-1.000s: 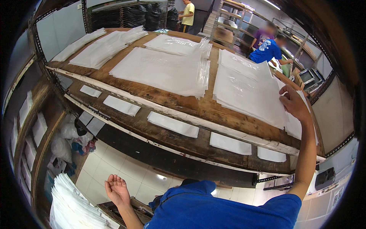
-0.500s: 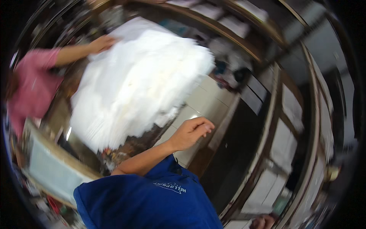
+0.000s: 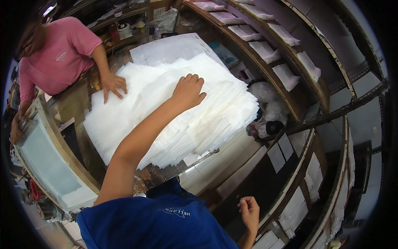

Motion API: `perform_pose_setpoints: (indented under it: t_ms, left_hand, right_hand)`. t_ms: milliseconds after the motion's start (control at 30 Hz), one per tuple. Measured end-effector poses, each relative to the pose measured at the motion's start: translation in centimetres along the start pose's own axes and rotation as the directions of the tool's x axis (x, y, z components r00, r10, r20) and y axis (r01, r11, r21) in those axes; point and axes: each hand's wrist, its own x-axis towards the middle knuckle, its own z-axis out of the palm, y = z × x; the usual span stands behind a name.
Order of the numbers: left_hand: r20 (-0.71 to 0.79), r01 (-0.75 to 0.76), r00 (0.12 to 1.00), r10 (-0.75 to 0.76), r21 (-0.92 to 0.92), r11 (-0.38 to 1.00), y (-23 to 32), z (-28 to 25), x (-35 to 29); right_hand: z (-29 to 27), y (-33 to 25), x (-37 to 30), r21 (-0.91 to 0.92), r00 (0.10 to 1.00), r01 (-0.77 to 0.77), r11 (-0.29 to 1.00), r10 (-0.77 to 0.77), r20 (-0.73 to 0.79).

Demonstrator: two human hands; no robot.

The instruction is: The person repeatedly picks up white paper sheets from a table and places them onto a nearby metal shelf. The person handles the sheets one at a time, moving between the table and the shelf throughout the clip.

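Note:
A big, uneven stack of thin white sheets (image 3: 215,110) spreads over the worktable in fanned layers. My left hand (image 3: 188,93) rests on top of it, fingers slightly bent and thumb apart, with no sheet seen gripped. My right hand (image 3: 248,211) hangs at my side by the dark panel, its fingers curled in and nothing visible in them. Across the table, a person in a pink shirt (image 3: 62,56) lays a spread hand (image 3: 112,86) on the left part of the stack. That person's other hand (image 3: 16,130) is at a wooden-framed screen (image 3: 52,155).
Racks with shelves (image 3: 265,50) holding white paper bundles curve along the far right. More stacked shelves (image 3: 306,182) stand close on my right. Clear plastic bags (image 3: 267,97) lie beyond the table's right end. A white pot-like appliance (image 3: 123,30) sits on a back shelf.
My left hand has moved from beside the stack up onto the sheets. My right hand has come further into view. The co-worker has shifted, hand still on the sheets; the whole view has swung.

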Motion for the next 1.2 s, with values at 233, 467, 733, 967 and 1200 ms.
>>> perform_pose_setpoints:
  t_ms: [233,467,733,967,1200]
  left_hand:
    - [0.495,0.019,0.867,-0.048,0.065,0.998,-0.9,4.2,7.6]
    - [0.145,-0.093,0.985,0.097,-0.035,0.995,0.3,1.5,5.2]
    - [-0.089,-0.632,0.773,0.628,-0.195,0.75,8.7,-3.1,-8.0]
    - [-0.025,-0.714,0.689,0.724,-0.193,0.673,12.4,-4.6,-17.1]
    - [0.337,0.035,0.595,0.73,-0.918,0.395,18.7,-3.4,-26.0]
  right_hand:
    - [0.9,1.7,-0.4,0.123,0.997,-0.074,0.99,0.076,-0.014]
    - [1.7,2.8,0.3,0.188,0.998,-0.057,0.981,0.061,-0.013]
    - [6.9,-3.2,7.4,0.5,0.943,0.163,0.851,-0.283,0.174]
    - [9.3,-5.4,8.3,0.537,0.914,0.192,0.821,-0.348,0.206]
    - [6.5,-3.1,3.3,0.766,0.97,0.124,0.631,-0.241,0.041]
